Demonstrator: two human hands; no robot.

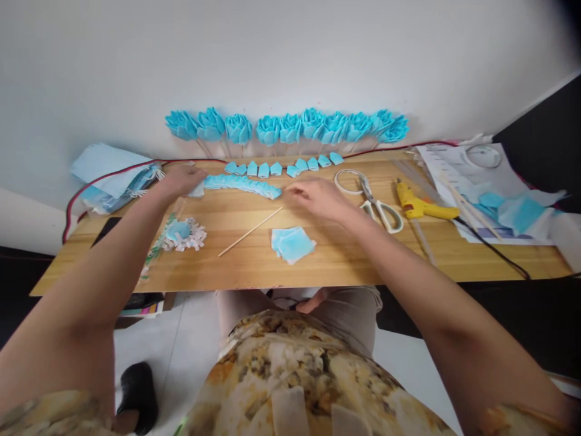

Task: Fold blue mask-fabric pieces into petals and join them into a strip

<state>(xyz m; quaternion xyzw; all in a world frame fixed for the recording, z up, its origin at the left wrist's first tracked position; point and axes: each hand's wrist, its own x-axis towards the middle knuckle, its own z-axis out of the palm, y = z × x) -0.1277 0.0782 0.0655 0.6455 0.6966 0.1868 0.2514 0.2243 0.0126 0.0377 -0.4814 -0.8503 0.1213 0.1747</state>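
A long row of overlapping light-blue petal pieces (242, 184) lies across the back half of the wooden table. At its left end is my left hand (184, 180), over a pale scrap; its fingers are blurred. My right hand (313, 195) is by the row's right end, with loosely bent fingers and nothing visible in them. Behind the row lie several separate folded blue pieces (264, 169). Closer to me are a thin wooden stick (249, 232) and a small stack of blue fabric squares (293, 244).
Finished blue flowers (290, 128) on sticks lean against the wall. White-handled scissors (381, 209), a tape roll (348, 181) and a yellow glue gun (422, 203) lie right. Face masks (113, 172), a red-black cable (68, 215) and white scraps (193, 235) occupy the left.
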